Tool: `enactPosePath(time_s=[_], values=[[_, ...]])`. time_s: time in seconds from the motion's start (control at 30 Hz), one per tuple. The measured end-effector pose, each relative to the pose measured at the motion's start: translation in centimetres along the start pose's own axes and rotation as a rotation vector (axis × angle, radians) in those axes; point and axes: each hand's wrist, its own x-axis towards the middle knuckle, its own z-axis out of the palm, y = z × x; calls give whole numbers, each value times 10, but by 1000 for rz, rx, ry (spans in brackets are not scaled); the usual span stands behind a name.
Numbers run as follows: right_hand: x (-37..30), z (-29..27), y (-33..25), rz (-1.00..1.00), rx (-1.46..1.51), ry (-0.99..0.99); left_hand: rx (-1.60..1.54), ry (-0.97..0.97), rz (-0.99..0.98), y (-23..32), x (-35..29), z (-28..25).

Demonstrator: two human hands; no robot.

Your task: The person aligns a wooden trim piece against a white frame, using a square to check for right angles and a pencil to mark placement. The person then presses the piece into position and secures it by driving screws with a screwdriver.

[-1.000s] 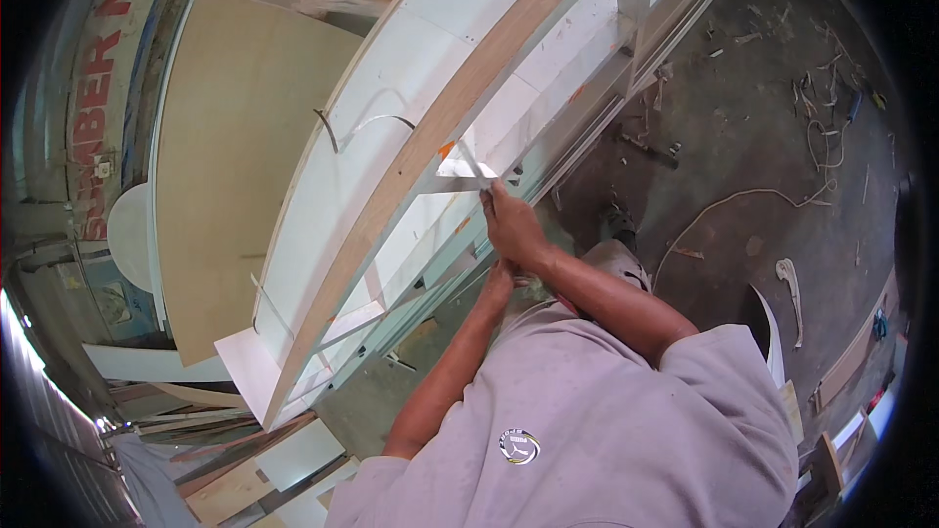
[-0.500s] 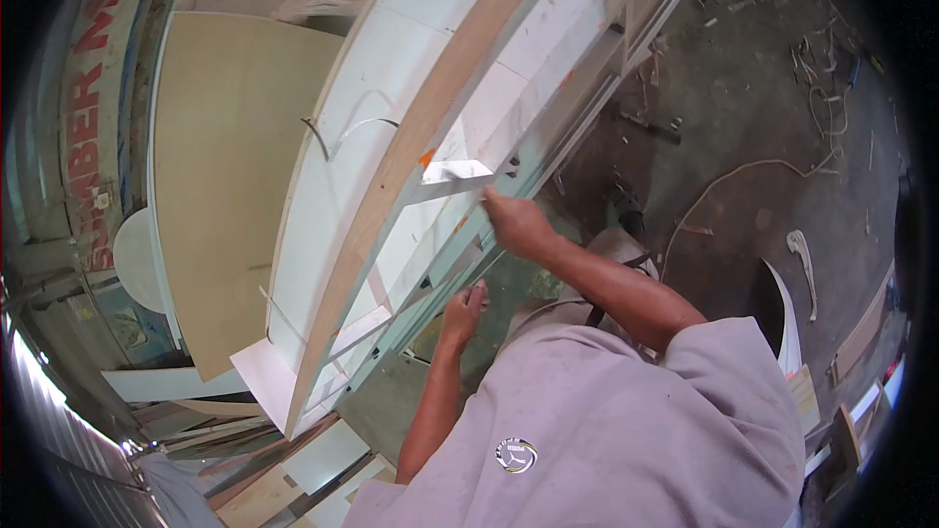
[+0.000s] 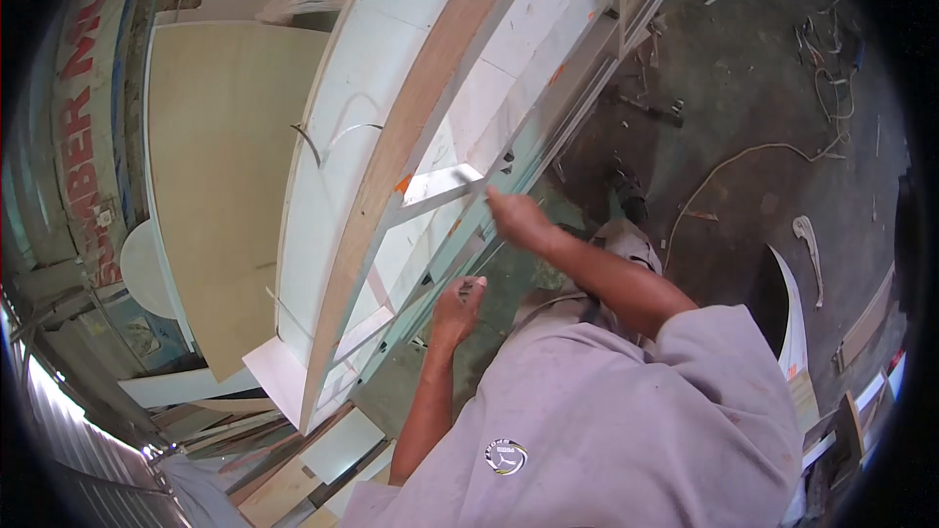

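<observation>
A long curved wooden frame or cabinet (image 3: 411, 103) with white inner panels and a bare wood edge leans across the middle of the view. My right hand (image 3: 520, 220) is closed beside its near side, by a short white cross-piece (image 3: 445, 186). A blurred grey shape juts from the fingers toward that cross-piece; its kind cannot be told. Lower and to the left, my left hand (image 3: 456, 311) is closed with the thumb up, next to the pale green side (image 3: 401, 323) of the frame. Small dark bits show at its fingers, too small to name.
A large tan board (image 3: 225, 186) stands at the left behind the frame. Offcuts and planks (image 3: 333, 455) lie at the lower left. On the floor at right are a cord (image 3: 743, 152), a dark tool (image 3: 660, 112), a pale carved piece (image 3: 808, 244) and scraps.
The frame sits slightly further left in view. My left hand has risen a little, and its fingers show more. My right hand stays near the same cross-piece.
</observation>
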Motion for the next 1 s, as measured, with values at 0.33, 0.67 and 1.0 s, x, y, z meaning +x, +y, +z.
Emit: enactPosePath(time_s=[0.33, 0.67, 1.0], values=[[20, 14, 31, 60, -54, -52, 220, 386, 382, 68, 0, -19], [25, -18, 70, 111, -98, -43, 1124, 336, 438, 129, 61, -26], [17, -179, 89, 420, -60, 242, 174, 203, 260, 178, 0, -51]])
